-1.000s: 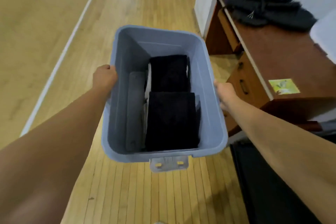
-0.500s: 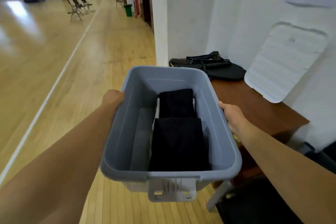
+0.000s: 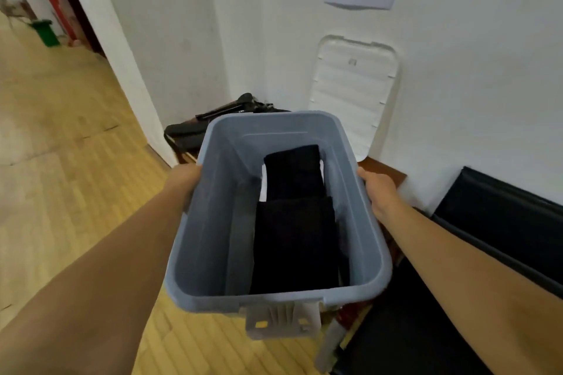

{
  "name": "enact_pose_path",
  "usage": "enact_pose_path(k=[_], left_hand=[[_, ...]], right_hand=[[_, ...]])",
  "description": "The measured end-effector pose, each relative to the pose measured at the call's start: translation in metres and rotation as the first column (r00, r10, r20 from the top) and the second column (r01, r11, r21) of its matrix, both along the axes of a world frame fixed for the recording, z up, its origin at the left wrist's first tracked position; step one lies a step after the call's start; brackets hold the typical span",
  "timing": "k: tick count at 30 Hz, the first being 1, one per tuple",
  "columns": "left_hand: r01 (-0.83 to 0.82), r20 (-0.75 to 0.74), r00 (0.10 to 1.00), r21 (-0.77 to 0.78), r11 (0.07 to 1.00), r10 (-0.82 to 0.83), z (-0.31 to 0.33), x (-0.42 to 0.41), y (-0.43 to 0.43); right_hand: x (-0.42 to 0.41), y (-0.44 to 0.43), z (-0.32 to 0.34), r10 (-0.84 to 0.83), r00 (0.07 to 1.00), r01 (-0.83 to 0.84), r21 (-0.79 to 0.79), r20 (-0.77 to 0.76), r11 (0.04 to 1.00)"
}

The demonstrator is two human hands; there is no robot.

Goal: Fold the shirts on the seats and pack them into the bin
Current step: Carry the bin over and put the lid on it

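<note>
I carry a grey-blue plastic bin (image 3: pixel 213 216) in the air in front of me. My left hand (image 3: pixel 184 181) grips its left rim and my right hand (image 3: pixel 377 189) grips its right rim. Inside lie two folded black shirts: one (image 3: pixel 294 245) at the near end and another (image 3: pixel 294 170) at the far end, with a bit of white fabric (image 3: pixel 263 187) showing beside it. A white latch (image 3: pixel 283 321) hangs on the bin's near wall. My fingers are hidden under the rim.
A white bin lid (image 3: pixel 350 94) leans on the wall above a brown desk (image 3: pixel 385 172). A black bag (image 3: pixel 189 131) lies on the desk's far end. Black seating (image 3: pixel 499 222) stands at the right. Wooden floor (image 3: pixel 61 146) spreads left.
My view has swung up and to the right, toward the wall and the white lid. The bin has stayed held in both hands and now sits over the desk's edge.
</note>
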State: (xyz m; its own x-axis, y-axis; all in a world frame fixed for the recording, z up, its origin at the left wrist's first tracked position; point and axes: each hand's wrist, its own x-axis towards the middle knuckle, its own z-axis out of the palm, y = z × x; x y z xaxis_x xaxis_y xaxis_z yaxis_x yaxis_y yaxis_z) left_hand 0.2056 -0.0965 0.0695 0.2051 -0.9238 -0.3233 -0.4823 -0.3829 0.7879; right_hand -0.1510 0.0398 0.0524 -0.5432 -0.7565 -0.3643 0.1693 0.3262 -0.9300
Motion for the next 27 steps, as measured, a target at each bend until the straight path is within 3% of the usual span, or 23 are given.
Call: enact_pose_path(k=[6,16,22,27], left_hand=[[0.215,-0.022,0.977,0.057,0.975,-0.214,-0.025,-0.04,-0.124],[0.535,-0.063,0.844,0.039,0.844,-0.532,-0.052,-0.073,-0.299],[0.605,-0.096,0.794,0.037,0.795,-0.6,-0.111,-0.089,-0.383],[0.629,-0.084,0.776,0.021,0.777,-0.625,-0.102,-0.103,-0.384]], right_hand=[[-0.006,-0.042,-0.025,-0.233,0.973,0.233,0.011,-0.013,0.972],[0.059,-0.111,-0.059,-0.563,0.826,0.564,0.074,-0.027,0.823],[0.068,-0.149,-0.102,-0.619,0.782,0.623,0.101,-0.075,0.776],[0.063,-0.178,-0.122,-0.599,0.791,0.611,0.124,-0.123,0.782]])
